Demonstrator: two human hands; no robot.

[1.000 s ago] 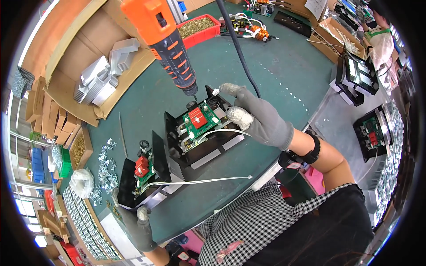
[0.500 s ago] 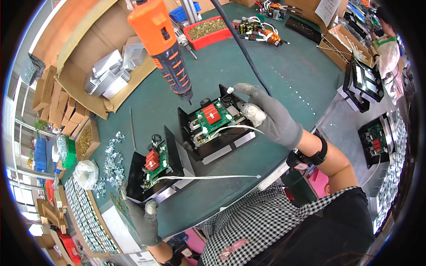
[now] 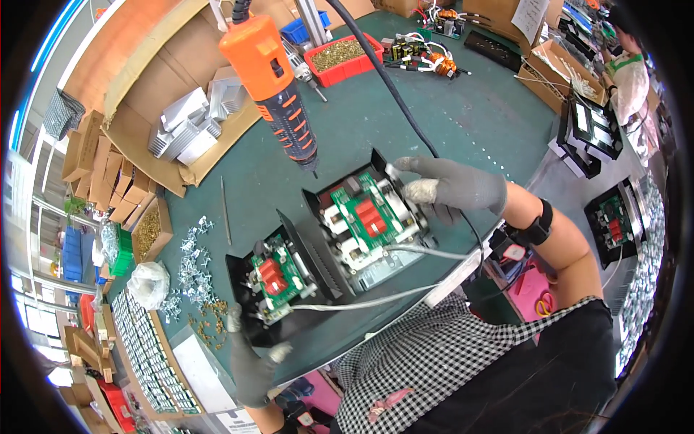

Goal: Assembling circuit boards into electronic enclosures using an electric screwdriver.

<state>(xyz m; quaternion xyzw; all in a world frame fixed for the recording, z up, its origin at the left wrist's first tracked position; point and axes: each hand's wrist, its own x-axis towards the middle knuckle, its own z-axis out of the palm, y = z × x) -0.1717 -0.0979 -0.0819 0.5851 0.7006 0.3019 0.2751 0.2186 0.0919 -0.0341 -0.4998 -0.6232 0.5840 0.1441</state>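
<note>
In the head view, the gloved right grip [image 3: 463, 186] is closed on the right end of the larger-looking black-cased unit [image 3: 370, 217], which sits just left of it, a red block on its green board. The gloved left grip [image 3: 253, 369] touches the near left corner of the other black-cased unit [image 3: 273, 278], thumb and forefinger apart; whether it clasps the case cannot be told. White leads [image 3: 376, 304] run from both units toward the tabletop's [image 3: 347, 119] near edge, between the grips. Beyond the left grip lie brass-coloured pieces [image 3: 210, 322] and silver fasteners [image 3: 196, 267]. An orange-and-black power driver [image 3: 271, 94] hangs up and left of the right grip, its tip apart from both units.
</note>
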